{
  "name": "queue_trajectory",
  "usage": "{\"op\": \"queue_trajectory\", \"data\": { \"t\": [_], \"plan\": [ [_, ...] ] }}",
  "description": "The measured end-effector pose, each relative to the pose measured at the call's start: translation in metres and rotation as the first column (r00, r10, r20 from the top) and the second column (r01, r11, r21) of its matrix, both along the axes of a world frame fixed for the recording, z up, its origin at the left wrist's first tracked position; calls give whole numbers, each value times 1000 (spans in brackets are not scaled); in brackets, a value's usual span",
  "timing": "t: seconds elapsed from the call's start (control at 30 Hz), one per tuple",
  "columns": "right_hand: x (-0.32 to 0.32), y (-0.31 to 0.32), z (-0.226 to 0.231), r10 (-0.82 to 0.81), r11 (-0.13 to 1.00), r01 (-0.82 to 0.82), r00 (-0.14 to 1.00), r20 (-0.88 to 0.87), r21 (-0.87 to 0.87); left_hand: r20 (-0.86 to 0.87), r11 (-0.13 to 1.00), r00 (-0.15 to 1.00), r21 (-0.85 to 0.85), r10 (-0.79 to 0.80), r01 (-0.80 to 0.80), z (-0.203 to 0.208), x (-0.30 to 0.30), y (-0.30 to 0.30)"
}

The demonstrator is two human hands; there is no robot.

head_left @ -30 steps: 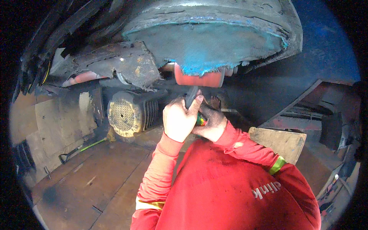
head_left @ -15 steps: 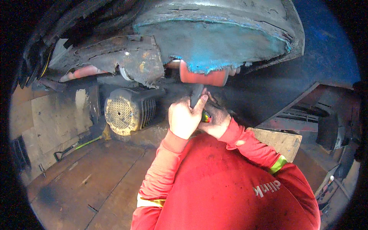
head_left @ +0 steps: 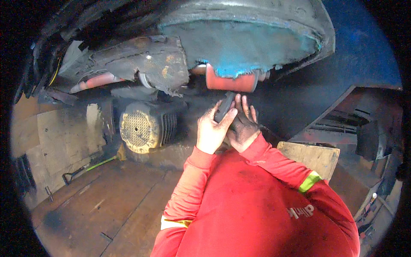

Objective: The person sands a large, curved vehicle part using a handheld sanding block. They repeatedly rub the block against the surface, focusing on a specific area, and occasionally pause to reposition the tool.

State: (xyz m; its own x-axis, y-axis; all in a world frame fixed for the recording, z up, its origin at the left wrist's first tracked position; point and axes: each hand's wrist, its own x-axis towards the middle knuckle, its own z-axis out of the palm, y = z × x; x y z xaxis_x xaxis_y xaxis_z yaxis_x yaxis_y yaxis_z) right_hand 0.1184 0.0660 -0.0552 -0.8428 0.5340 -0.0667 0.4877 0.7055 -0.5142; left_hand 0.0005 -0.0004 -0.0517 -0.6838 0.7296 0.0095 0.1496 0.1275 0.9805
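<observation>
A dark grey, long rounded piece stands tilted between my hands, its upper end just below a red-orange abrasive drum. Whether the two touch is hard to make out. My left hand is closed round the piece from the left, thumb across its near side. Against its right side lies my right hand, blackened with dust, fingers pointing up and pressed along the piece. The right palm and whatever lies behind it are hidden. A dusty hood with a frayed teal cover hangs over the drum.
A motor with a perforated yellowish cover sits left of my hands. Another red roller shows beneath the hood's torn left flap. A green-handled tool lies by the left wall. A wooden board stands right of my right arm.
The piece has tilted to the right and my right fingers have stretched upward beside it. A coloured patch between my hands has gone out of sight. The view has shifted slightly.
</observation>
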Motion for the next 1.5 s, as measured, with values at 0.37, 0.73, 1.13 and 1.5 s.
{"op": "queue_trajectory", "data": {
  "t": [0.37,0.73,1.13,1.5],
  "plan": [
    [-10,-9,-13,3,974,-68,957,-288,-216,-507,915,825,-402,-248,28,46,-22,7],
    [-4,14,-16,42,922,-139,964,-264,-362,-469,938,868,-347,-162,-12,34,-14,24],
    [5,11,3,15,918,-141,946,-323,-371,-359,962,928,-275,-101,-2,37,-6,12],
    [5,26,26,55,965,-34,996,70,-262,-193,956,979,-294,-59,0,23,-8,22]
  ]
}}
